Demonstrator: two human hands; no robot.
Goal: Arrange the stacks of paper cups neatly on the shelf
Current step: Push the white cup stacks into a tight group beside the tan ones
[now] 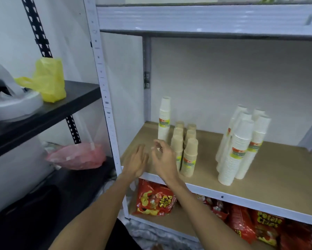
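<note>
On the wooden shelf (278,168) a tall white cup stack (164,120) stands upright at the back left. Right of it, several shorter brown cup stacks (188,156) stand in two rows. Farther right, several white cup stacks (242,147) lean together in a cluster. My left hand (136,161) hovers flat at the shelf's front left corner, fingers apart, holding nothing. My right hand (163,158) is just left of the brown stacks with its fingers curled; whether it touches a stack is unclear, and it holds nothing I can make out.
Red potato chip bags (154,199) fill the shelf below. A white upright post (104,91) bounds the shelf on the left. A black rack (57,107) to the left carries a yellow bag (49,80) and a pink bag (77,156). Bare wood lies between the cup groups.
</note>
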